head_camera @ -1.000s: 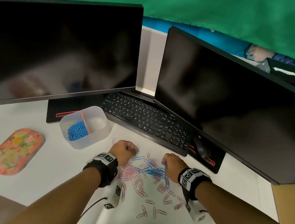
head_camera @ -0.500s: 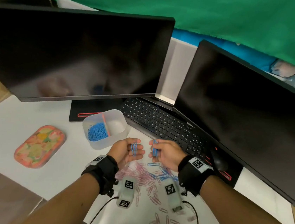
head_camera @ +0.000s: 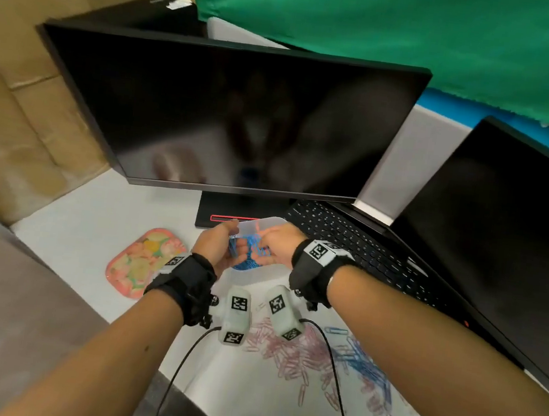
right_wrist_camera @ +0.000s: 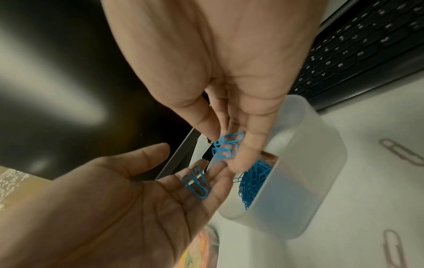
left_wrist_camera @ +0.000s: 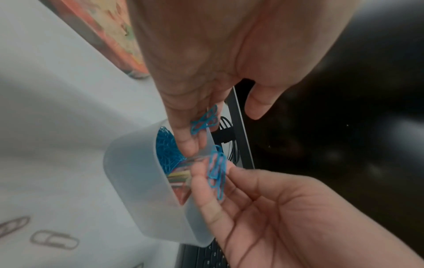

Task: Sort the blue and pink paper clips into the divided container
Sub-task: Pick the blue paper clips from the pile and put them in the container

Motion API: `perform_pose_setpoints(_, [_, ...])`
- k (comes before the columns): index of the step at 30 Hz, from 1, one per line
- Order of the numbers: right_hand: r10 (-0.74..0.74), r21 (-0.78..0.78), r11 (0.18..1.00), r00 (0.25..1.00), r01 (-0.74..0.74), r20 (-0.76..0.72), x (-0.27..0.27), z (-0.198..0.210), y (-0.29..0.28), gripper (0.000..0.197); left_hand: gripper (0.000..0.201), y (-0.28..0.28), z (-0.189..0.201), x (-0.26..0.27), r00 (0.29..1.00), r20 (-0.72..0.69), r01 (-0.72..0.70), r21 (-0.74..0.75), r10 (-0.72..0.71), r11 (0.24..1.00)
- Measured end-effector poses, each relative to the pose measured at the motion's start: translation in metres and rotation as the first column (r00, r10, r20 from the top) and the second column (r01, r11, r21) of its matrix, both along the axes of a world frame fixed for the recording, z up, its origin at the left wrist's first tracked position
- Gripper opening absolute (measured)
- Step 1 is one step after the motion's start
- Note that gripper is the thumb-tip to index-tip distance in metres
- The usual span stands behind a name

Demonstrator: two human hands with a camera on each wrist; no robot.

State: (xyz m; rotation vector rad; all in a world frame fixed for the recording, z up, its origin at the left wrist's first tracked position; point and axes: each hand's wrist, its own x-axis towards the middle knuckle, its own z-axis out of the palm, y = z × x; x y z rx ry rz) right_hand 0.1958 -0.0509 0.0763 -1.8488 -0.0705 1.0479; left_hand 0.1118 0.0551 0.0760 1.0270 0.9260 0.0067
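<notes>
A translucent white divided container (head_camera: 275, 222) stands in front of the left monitor's base, with a heap of blue clips (right_wrist_camera: 254, 181) in one compartment. Both hands hover just above it. My left hand (head_camera: 236, 249) is palm up with straight fingers and the thumb apart; a few blue paper clips (right_wrist_camera: 196, 183) lie on those fingers. My right hand (head_camera: 263, 246) pinches a small bunch of blue paper clips (right_wrist_camera: 227, 146) between thumb and fingers, over the blue compartment. Loose pink clips (head_camera: 287, 353) and blue clips (head_camera: 361, 361) lie on the white desk near my forearms.
Two dark monitors (head_camera: 235, 118) stand behind, with a black keyboard (head_camera: 348, 236) between them, right of the container. A floral tray (head_camera: 142, 261) lies left of it. Brown cardboard (head_camera: 22, 93) rises at the left. The desk's front edge (head_camera: 177, 385) runs under my left forearm.
Both hands lifted off the clip pile with blue clips, then moved back and left over the container. The head view has swung to the left.
</notes>
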Motion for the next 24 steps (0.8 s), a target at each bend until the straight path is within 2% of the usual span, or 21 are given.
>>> perform_pose_setpoints(2, [0.046, -0.06, 0.997, 0.997, -0.042, 0.067, 0.002, -0.002, 0.007, 0.035, 0.02, 0.008, -0.001, 0.002, 1.0, -0.026, -0.005, -0.005, 0.004, 1.0])
perform_pose_setpoints(7, [0.079, -0.109, 0.992, 0.983, -0.061, 0.165, 0.003, 0.0, 0.003, 0.032, 0.035, 0.011, -0.006, 0.011, 0.996, -0.086, 0.035, 0.058, -0.03, 0.998])
perform_pose_setpoints(11, [-0.069, -0.061, 0.995, 0.991, 0.076, 0.112, 0.012, -0.004, -0.03, 0.033, 0.036, 0.007, -0.012, 0.016, 0.993, -0.098, 0.081, 0.144, -0.067, 0.986])
perform_pose_setpoints(14, [-0.146, -0.059, 0.986, 0.982, 0.154, 0.116, 0.015, -0.004, -0.07, 0.025, 0.021, -0.005, -0.01, 0.02, 0.982, -0.062, 0.19, 0.282, -0.18, 0.94])
perform_pose_setpoints(16, [-0.16, -0.111, 0.977, 0.971, 0.181, 0.177, 0.014, -0.008, -0.105, 0.019, 0.022, -0.023, -0.008, 0.021, 0.959, -0.022, 0.271, 0.361, -0.283, 0.892])
perform_pose_setpoints(18, [-0.13, -0.206, 0.96, 0.955, 0.188, 0.266, 0.013, -0.02, -0.143, 0.02, 0.025, -0.043, -0.008, 0.022, 0.903, -0.035, 0.392, 0.47, -0.428, 0.791])
perform_pose_setpoints(21, [0.006, -0.407, 0.899, 0.927, 0.159, 0.376, 0.005, -0.036, -0.194, 0.028, 0.029, -0.074, -0.019, 0.023, 0.78, -0.121, 0.543, 0.62, -0.614, 0.567])
perform_pose_setpoints(24, [0.099, -0.541, 0.83, 0.919, 0.135, 0.382, -0.012, -0.049, -0.23, 0.029, 0.02, -0.105, -0.036, 0.025, 0.629, -0.292, 0.655, 0.698, -0.721, 0.289])
